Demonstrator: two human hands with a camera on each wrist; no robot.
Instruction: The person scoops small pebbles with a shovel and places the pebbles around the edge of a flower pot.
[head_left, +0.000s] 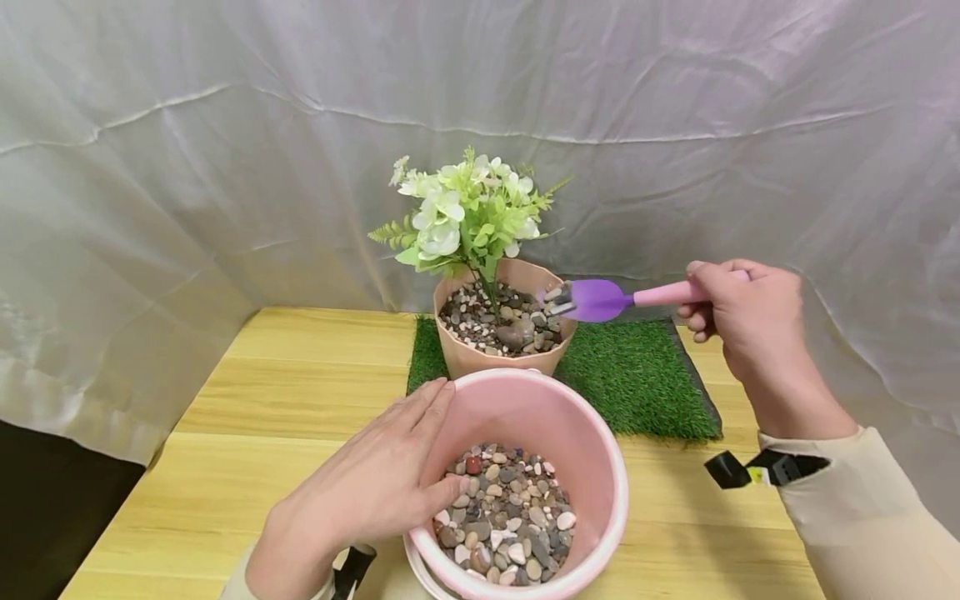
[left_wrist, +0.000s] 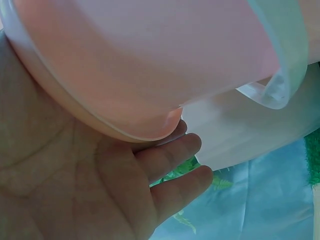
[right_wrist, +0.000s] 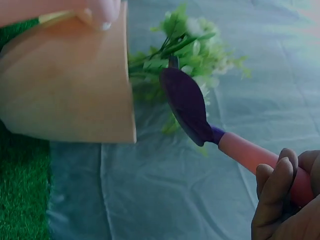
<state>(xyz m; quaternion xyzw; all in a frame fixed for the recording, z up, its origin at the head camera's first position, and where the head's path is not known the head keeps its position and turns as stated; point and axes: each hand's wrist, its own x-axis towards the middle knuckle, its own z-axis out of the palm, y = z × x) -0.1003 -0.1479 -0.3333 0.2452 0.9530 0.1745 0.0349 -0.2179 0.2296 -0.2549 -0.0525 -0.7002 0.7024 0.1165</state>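
My right hand (head_left: 757, 321) grips the pink handle of a small garden trowel with a purple blade (head_left: 598, 300). Several pebbles (head_left: 558, 298) are at the blade's tip, over the right rim of a peach flowerpot (head_left: 480, 360). In that pot stands a plant with white flowers (head_left: 472, 208), among pebbles and a larger brown stone (head_left: 515, 335). The left hand (head_left: 375, 479) rests on the left rim of a pink bucket (head_left: 611, 500), thumb over the inner side. Its fingers look fairly straight outside the rim in the left wrist view. Pebbles (head_left: 510, 517) cover the bucket's bottom.
A green artificial grass mat (head_left: 637, 383) lies under the flowerpot on the wooden table (head_left: 262, 400). Grey cloth (head_left: 300, 167) hangs behind and at the sides. The bucket stands in front of the pot, close to it, and its pale handle (left_wrist: 290, 50) hangs outside.
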